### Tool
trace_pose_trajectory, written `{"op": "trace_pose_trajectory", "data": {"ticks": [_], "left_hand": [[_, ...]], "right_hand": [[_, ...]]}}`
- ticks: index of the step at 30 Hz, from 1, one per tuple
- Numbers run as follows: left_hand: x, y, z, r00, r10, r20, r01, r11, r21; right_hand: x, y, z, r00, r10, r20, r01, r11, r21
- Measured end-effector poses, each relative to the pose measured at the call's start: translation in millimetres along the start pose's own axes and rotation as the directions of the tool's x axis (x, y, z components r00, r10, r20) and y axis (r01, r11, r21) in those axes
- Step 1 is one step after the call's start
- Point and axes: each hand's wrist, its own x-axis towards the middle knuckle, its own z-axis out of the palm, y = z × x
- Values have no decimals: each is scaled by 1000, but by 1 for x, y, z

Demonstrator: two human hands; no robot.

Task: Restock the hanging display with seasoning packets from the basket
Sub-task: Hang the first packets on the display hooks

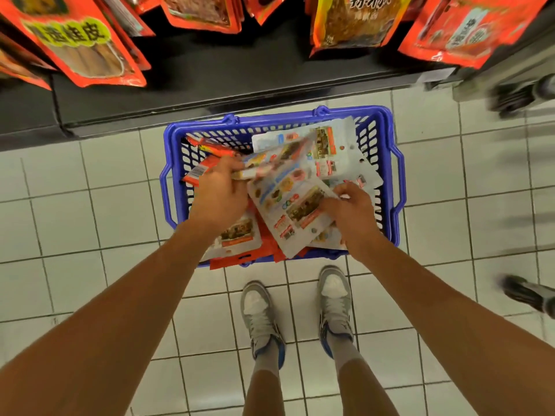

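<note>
Left hand (220, 190) apparently pinches blurred packets (270, 166) over the basket (387, 136).

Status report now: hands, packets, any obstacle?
Left hand and right hand grip white seasoning packets over blue basket. None hung yet. No obstacle seen.

— What colour is the basket (387, 163)?
— Blue, with a lattice wall. Packets (300, 187) inside are white with orange panels; some red.
— And the hanging packets (87, 52)?
— Red-orange. The floor (90, 181) is white tile; shoes (261, 313) grey-white.
</note>
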Motion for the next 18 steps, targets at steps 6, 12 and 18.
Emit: {"op": "trace_pose_trajectory", "data": {"ticks": [6, 12, 18], "left_hand": [[-40, -4, -22, 947, -321, -10, 287, 861, -419], [-89, 15, -66, 900, -436, 13, 360, 725, -587], [-142, 60, -154, 907, -421, 22, 307, 624, -719]], "right_hand": [[-39, -52, -18, 981, -82, 174, 67, 993, 94], [-92, -107, -37, 876, -115, 469, 230, 953, -196], [-171, -198, -38, 826, -471, 310, 564, 687, -458]]}}
